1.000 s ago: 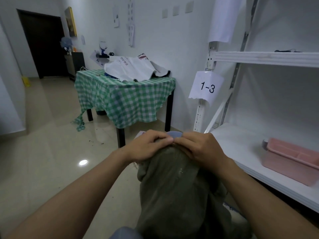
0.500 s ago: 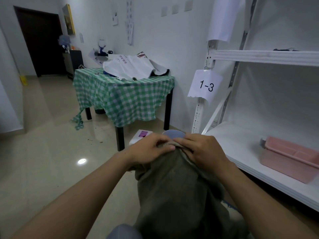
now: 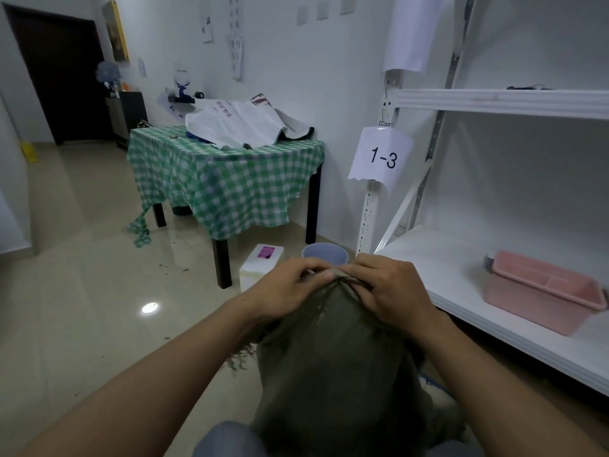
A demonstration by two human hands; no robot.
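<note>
A dark olive-green cloth (image 3: 333, 364) hangs in front of me, bunched at its top edge and with a frayed fringe on its left side. My left hand (image 3: 286, 291) pinches the gathered top edge from the left. My right hand (image 3: 392, 296) grips the same edge from the right, its fingers curled over the folds. The two hands nearly touch at the cloth's peak. Just beyond my hands a pale blue cup or bucket (image 3: 324, 253) stands on the floor, its lower part hidden.
A white shelving unit (image 3: 468, 265) labelled 1-3 stands at right, with a pink bin (image 3: 540, 291) on its lower shelf. A table under a green checked cloth (image 3: 224, 179) is ahead, and a white box (image 3: 260, 265) sits on the glossy floor beside it.
My hands and the cloth's top edge have sunk lower in view, uncovering the blue cup and the white box behind them. Both hands keep hold of the cloth.
</note>
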